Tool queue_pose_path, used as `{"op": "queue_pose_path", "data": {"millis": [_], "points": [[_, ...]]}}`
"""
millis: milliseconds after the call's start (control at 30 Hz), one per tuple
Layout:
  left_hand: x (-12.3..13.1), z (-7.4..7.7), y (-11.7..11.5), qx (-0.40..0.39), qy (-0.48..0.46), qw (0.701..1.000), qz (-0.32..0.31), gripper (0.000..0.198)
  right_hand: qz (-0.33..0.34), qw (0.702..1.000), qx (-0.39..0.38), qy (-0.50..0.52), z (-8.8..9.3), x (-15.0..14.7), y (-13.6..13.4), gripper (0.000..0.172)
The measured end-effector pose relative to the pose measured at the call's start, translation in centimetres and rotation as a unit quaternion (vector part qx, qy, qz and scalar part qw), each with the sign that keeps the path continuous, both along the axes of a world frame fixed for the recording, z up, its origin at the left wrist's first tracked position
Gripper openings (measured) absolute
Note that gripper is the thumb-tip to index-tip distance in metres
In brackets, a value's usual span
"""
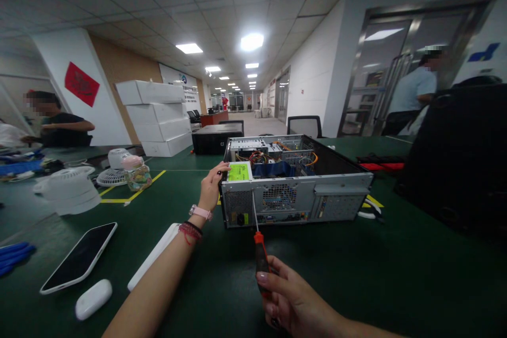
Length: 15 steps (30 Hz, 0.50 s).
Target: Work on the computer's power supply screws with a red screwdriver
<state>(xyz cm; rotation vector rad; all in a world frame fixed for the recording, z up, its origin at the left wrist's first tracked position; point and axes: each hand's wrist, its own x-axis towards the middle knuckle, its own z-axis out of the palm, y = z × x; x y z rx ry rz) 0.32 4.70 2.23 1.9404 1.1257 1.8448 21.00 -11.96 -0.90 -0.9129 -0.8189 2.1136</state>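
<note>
A desktop computer case (344, 190) lies on its side with its top open and its rear panel facing me. Inside its left rear corner sits a power supply (239, 171) with a yellow-green label. My left hand (211, 186) is closed over that corner, its fingertips by the power supply's edge. In my right hand (291, 293) is a screwdriver (260, 259) with a black and orange handle, held from below. Its shaft points up at the rear panel, just right of the power supply's grille. Whether the tip sits on a screw is too small to tell.
On the green table (336, 274), a phone (81, 259), a white earbud case (94, 298) and a white fan (73, 187) lie to the left. White boxes (158, 116) are stacked behind. A large black object (455, 153) stands at right. Two people are in the background.
</note>
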Motion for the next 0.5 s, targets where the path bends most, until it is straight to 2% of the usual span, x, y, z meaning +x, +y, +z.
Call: {"op": "queue_pose_path", "data": {"millis": [500], "points": [[0.19, 0.23, -0.30, -0.004, -0.007, 1.000, 0.003, 0.034, 0.008, 1.000, -0.004, 0.019, -0.06, 0.28, -0.11, 0.041]]}}
